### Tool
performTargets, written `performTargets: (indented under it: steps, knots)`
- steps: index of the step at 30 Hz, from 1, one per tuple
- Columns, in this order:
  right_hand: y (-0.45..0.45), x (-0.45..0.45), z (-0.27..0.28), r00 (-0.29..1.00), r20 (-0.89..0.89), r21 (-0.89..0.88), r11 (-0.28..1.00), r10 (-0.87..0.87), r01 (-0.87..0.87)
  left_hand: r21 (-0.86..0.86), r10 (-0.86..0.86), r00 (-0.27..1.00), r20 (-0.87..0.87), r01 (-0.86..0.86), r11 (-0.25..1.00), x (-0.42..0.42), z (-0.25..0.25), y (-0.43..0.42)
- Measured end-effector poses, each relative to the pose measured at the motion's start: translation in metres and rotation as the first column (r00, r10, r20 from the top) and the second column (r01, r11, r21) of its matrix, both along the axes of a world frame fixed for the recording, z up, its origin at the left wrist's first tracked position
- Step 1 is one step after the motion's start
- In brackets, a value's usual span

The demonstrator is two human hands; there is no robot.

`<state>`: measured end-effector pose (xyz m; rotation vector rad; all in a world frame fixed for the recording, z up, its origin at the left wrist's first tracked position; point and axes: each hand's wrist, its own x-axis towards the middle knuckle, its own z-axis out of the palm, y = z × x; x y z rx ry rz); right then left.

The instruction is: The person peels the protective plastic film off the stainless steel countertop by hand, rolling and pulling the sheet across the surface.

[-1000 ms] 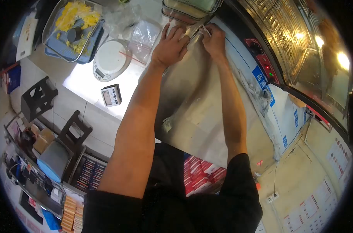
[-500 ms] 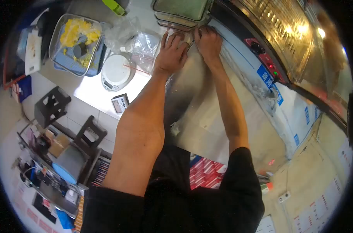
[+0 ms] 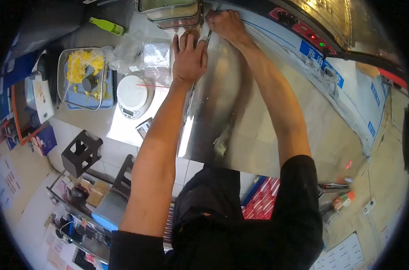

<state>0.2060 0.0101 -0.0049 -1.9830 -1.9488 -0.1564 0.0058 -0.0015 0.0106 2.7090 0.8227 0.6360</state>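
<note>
At the far edge of the metal worktop (image 3: 254, 130), my left hand (image 3: 189, 58) lies with its fingers spread, just below the stacked glass containers (image 3: 175, 15). My right hand (image 3: 224, 24) is curled to the right of those containers, its fingers bent; what they hold, if anything, is hidden. A thin dark strip or edge (image 3: 208, 37) runs between the two hands. Left of my left hand are a clear plastic bag (image 3: 157, 58) and a round white scale (image 3: 133, 92) with a thin red stick (image 3: 152, 86) across it.
A wire-rimmed tray (image 3: 101, 96) with yellow food (image 3: 80, 65) stands at the left, near a green tool (image 3: 106, 25). A small timer (image 3: 143, 128) lies by the scale. On the right is a lit glass cabinet (image 3: 321, 13) with a red control panel (image 3: 299, 29). Black stools (image 3: 80, 153) stand below.
The view has turned and shifted, so the worktop and cabinet appear displaced. My right hand has gone from a raised pinch to a curled pose near the containers. My left hand stays spread.
</note>
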Motion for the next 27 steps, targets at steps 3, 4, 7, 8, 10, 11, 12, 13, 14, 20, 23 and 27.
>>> performTargets:
  steps: [3,4,7,8,10,11,12,13,14,20,23,27]
  knots:
    - [0.004,0.002,-0.003,1.0,-0.012,-0.067,0.997,-0.024,0.023,0.013,0.004,1.0,0.013,-0.004,1.0,0.002,0.003,0.004]
    - [0.003,-0.001,-0.006,1.0,-0.01,-0.058,0.998,-0.028,0.028,0.015,-0.001,1.0,0.012,0.001,1.0,0.001,0.004,0.002]
    - [0.009,0.004,-0.001,0.998,-0.007,-0.062,0.996,-0.057,0.056,0.025,-0.018,0.999,0.04,0.017,1.0,0.004,0.006,0.003]
    - [0.008,0.003,0.004,0.998,-0.012,-0.043,0.997,-0.058,0.058,0.004,-0.014,0.999,0.043,0.014,1.0,0.003,0.005,0.002]
    - [0.001,0.002,0.001,0.998,-0.023,-0.041,0.998,-0.057,0.056,0.008,0.016,0.999,0.031,-0.017,1.0,0.0,0.001,-0.003]
    - [0.005,0.007,-0.002,0.998,-0.051,-0.043,0.998,-0.04,0.037,0.004,0.013,0.999,0.042,-0.013,1.0,0.001,0.0,-0.002]
    - [0.009,0.011,-0.006,0.997,-0.078,-0.042,0.999,-0.019,0.016,0.001,0.013,0.998,0.054,-0.013,1.0,0.003,-0.001,-0.001]
    - [0.01,0.009,-0.006,0.997,-0.08,-0.043,0.999,-0.015,0.012,-0.001,0.017,0.998,0.052,-0.017,1.0,0.003,-0.003,-0.002]
    - [0.011,0.006,-0.006,0.985,-0.131,-0.075,0.992,-0.109,0.099,0.019,0.022,0.998,0.066,-0.023,1.0,0.003,-0.004,-0.002]
    - [0.014,0.007,-0.007,0.991,-0.111,0.123,0.988,-0.079,0.093,-0.034,0.121,0.971,0.206,-0.117,0.993,0.008,-0.005,-0.012]
    - [0.01,0.004,0.003,0.98,-0.044,0.043,0.98,-0.193,0.195,-0.21,0.242,0.933,0.265,-0.189,0.959,0.06,-0.009,-0.037]
    - [0.027,0.025,-0.009,0.995,-0.072,0.119,0.99,-0.062,0.071,0.037,0.069,0.747,0.661,-0.124,0.992,0.092,-0.008,-0.057]
